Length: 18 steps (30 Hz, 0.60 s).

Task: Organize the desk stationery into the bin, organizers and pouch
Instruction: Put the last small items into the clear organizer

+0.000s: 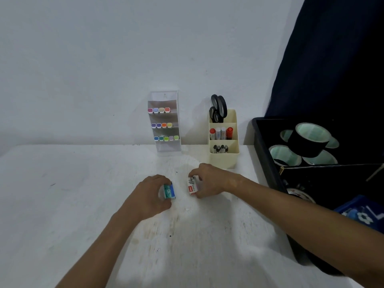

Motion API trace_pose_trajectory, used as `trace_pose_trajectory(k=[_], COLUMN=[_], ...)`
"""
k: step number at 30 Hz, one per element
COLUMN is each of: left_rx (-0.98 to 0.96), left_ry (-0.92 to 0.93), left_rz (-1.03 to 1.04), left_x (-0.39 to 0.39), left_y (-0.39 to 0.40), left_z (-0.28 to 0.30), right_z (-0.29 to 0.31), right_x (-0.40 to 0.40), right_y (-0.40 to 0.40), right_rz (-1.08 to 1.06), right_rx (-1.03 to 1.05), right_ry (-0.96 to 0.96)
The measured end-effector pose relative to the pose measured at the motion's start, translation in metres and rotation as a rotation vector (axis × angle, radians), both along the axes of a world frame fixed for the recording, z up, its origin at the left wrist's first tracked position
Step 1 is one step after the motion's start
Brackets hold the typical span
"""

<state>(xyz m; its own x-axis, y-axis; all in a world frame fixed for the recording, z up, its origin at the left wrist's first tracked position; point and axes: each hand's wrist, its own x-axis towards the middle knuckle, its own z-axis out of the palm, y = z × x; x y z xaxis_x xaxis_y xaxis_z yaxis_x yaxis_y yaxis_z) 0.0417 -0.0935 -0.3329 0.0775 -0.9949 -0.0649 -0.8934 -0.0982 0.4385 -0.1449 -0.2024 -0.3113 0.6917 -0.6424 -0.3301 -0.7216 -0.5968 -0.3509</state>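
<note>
My left hand (152,193) grips a small green and blue staple box (170,191) marked "No.10" on the white desk (62,204). Just to its right, my right hand (211,179) pinches a small white and red staple box (192,186), also resting on the desk. A black bin (268,163) at the right holds several rolls of black tape (307,142). A clear tiered organizer (165,123) against the wall holds rows of coloured markers. A cream organizer (224,140) holds black scissors (218,108), glue sticks and dark pens.
A blue patterned pouch (361,215) lies at the bin's near end beside a roll of printed tape (299,194). A dark curtain (332,59) hangs at the right behind the bin. The white wall runs along the desk's far edge.
</note>
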Motion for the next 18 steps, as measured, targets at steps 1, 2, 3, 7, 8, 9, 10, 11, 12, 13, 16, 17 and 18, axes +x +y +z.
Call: trace_pose_trajectory(k=[1,2,3,7,8,9,10,11,12,13,16,17,18], left_rx=[-0.002,-0.014,-0.032,-0.087,-0.088,-0.080,-0.067,-0.055,-0.048,-0.050,-0.061,-0.067,-0.076], left_ry=[-0.014,-0.020,-0.016,-0.008,-0.011,-0.014,-0.017,-0.019,-0.022,-0.026,-0.045,-0.043,-0.040], left_rz=[0.033,0.072,0.113,0.173,0.162,0.149,0.136,0.122,0.109,0.094,0.032,0.020,0.018], left_x=[0.002,0.004,0.006,0.018,0.022,0.025,0.028,0.030,0.032,0.034,0.037,0.038,0.038], left_y=[-0.008,-0.018,-0.028,-0.064,-0.071,-0.077,-0.082,-0.086,-0.090,-0.092,-0.099,-0.100,-0.101], left_z=[0.006,0.013,0.019,0.033,0.034,0.033,0.032,0.030,0.027,0.025,0.017,0.015,0.012], right_z=[0.004,0.007,0.009,0.005,0.003,0.000,-0.003,-0.005,-0.008,-0.009,-0.015,-0.016,-0.016], right_x=[0.007,0.014,0.023,0.059,0.066,0.072,0.077,0.080,0.083,0.084,0.087,0.087,0.087], right_y=[0.000,-0.001,-0.002,-0.011,-0.014,-0.017,-0.022,-0.025,-0.029,-0.032,-0.039,-0.041,-0.041], right_rz=[-0.030,-0.071,-0.116,-0.251,-0.266,-0.281,-0.294,-0.300,-0.299,-0.295,-0.289,-0.292,-0.291], right_rx=[0.003,0.014,0.031,0.035,0.030,0.026,0.021,0.017,0.014,0.009,-0.005,-0.005,-0.013], right_ry=[-0.032,-0.083,-0.147,-0.295,-0.311,-0.326,-0.339,-0.349,-0.353,-0.354,-0.366,-0.371,-0.375])
